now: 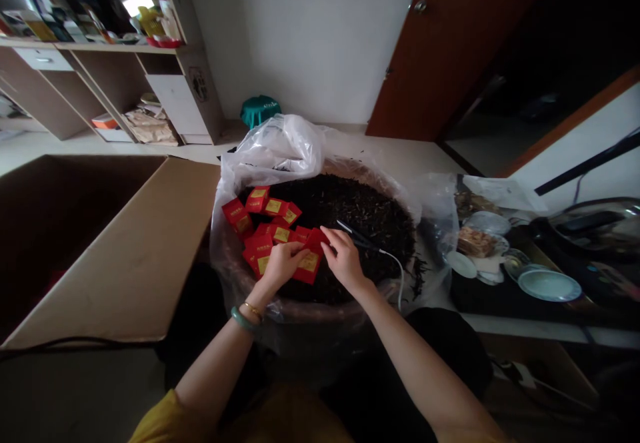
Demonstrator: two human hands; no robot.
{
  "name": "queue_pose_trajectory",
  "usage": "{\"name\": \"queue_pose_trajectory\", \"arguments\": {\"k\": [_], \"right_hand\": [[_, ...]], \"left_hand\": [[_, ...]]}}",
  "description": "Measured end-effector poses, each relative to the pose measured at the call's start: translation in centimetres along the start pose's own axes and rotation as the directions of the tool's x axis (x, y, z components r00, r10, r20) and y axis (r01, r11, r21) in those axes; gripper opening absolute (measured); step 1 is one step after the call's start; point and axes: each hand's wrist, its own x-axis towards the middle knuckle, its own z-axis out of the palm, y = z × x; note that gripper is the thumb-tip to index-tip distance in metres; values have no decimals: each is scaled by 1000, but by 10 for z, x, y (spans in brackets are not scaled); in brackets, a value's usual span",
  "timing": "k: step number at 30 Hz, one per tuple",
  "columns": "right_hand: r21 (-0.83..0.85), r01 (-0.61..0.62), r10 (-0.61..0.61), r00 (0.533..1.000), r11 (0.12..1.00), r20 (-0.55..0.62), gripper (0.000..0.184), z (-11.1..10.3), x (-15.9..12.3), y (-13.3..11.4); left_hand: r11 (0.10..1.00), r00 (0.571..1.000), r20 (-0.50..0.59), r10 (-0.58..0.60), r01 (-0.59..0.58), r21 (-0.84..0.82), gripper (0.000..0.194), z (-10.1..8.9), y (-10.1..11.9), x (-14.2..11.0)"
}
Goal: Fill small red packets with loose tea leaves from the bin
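Note:
Both my hands are over a round tub (305, 310) lined with a clear plastic bag (285, 146) and filled with dark, dry, loose leaves (350, 196) that look like tea. My left hand (284, 264) pinches the left side of a small red packet (309, 264) with a gold label. At its upper right edge, the fingers of my right hand (343, 255) are closed on the same packet. Several more red packets (237, 215) lie in a heap on the leaves to the left. A slim black clamp-like tool (357, 235) with a white cord rests just beyond my right hand.
A large open cardboard box (135, 243) stands at the left. On the right, a low dark table (480, 303) bears a bowl (549, 283), plates and plastic bags. Behind are a shelf unit (200, 96), a green bag-like object (260, 111) and a brown door (440, 50).

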Motion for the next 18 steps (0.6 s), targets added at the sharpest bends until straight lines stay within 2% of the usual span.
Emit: {"name": "queue_pose_trajectory", "arguments": {"k": [5, 9, 11, 13, 18], "right_hand": [[-109, 105, -108, 994, 988, -27, 36, 3, -1, -4], [-168, 40, -56, 994, 985, -93, 22, -2, 2, -2], [-169, 12, -22, 998, 986, -60, 15, -5, 4, 2], [-164, 13, -12, 1000, 986, 10, 8, -6, 5, 6], [-182, 33, -13, 994, 983, 110, 20, -5, 3, 7]], "left_hand": [[995, 995, -59, -85, 82, -51, 24, 10, 4, -1], [998, 1000, -19, 17, -16, 58, 18, 9, 8, -5], [984, 997, 8, 75, -76, 161, 19, 7, 7, -7], [970, 996, 27, 84, -88, 228, 20, 6, 6, -8], [972, 997, 56, 62, -73, 224, 21, 7, 3, -8]]}}
